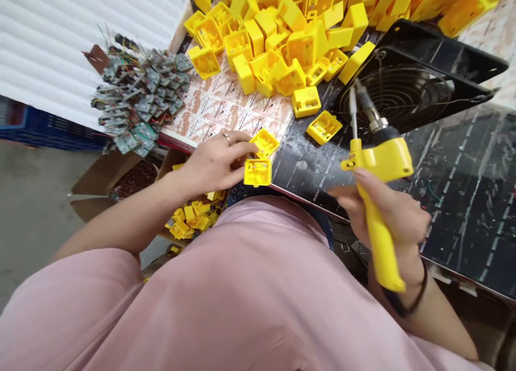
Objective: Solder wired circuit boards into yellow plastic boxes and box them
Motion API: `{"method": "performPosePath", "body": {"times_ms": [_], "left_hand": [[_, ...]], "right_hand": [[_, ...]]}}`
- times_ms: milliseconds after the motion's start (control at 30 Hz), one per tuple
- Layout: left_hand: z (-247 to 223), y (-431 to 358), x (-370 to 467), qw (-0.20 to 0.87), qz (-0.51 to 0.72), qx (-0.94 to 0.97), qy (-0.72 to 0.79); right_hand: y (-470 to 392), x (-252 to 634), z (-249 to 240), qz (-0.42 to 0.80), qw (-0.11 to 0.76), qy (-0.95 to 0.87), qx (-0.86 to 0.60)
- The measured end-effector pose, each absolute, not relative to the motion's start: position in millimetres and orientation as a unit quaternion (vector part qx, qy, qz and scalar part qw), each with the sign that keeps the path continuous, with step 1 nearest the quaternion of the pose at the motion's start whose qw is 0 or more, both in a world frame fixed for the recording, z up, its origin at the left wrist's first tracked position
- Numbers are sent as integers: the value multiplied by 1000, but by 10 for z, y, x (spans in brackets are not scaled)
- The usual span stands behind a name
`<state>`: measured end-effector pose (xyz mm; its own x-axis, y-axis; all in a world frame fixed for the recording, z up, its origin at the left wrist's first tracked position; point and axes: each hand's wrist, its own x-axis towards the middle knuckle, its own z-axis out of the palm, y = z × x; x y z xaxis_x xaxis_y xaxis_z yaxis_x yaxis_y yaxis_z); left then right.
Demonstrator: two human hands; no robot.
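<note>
In my right hand (387, 215) is a yellow soldering gun (387, 158), gripped by its handle with the metal tip pointing up and away over the bench. My left hand (221, 158), with a ring on one finger, is at the bench's front edge. Its thumb and fingers close on a small open yellow plastic case (258, 173) with metal contacts inside. Another yellow case (265, 143) lies right behind it, touching the fingertips. Two more cases, one open-side up (324, 127) and one beside the pile (306, 101), sit between my hands and farther back.
A big heap of yellow cases (282, 43) covers the back of the bench (298, 164). A black fan (419, 86) with a wire guard stands behind the soldering gun. Grey circuit boards (141, 91) are piled at left by white ridged foam (80, 43). Below, a carton holds yellow parts (195, 218).
</note>
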<state>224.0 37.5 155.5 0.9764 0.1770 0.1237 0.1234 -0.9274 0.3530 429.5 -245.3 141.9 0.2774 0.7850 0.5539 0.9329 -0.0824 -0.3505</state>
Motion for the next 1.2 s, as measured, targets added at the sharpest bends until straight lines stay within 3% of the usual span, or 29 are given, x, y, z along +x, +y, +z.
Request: {"method": "performPosePath", "body": {"times_ms": [100,167,333,467,667,767,1000,1100,1200], "left_hand": [[1865,679,1814,236,21,965,110],[2016,897,1504,217,-62,966,128],[2009,956,1324,-11,-290,942,166],[1970,694,1926,6,-151,978,146],[1837,675,2849,86,28,989,119],[1728,611,3208,87,62,992,67],[1661,279,3710,45,-20,996,78],[1761,380,3572,107,11,994,25],[1914,496,3393,209,-97,973,-8]], "right_hand": [[-2222,4421,1506,-179,257,-668,-675],[-2099,4515,1554,-206,215,-685,-665],[-1808,4753,1535,-246,141,-694,-661],[-1649,4817,1469,-278,67,-709,-645],[-1879,4500,1622,-220,183,-707,-646],[-1974,4418,1602,-207,192,-692,-665],[-2057,4497,1421,-175,213,-694,-665],[-2139,4475,1409,-179,227,-681,-673],[-2163,4438,1383,-162,242,-671,-682]]}}
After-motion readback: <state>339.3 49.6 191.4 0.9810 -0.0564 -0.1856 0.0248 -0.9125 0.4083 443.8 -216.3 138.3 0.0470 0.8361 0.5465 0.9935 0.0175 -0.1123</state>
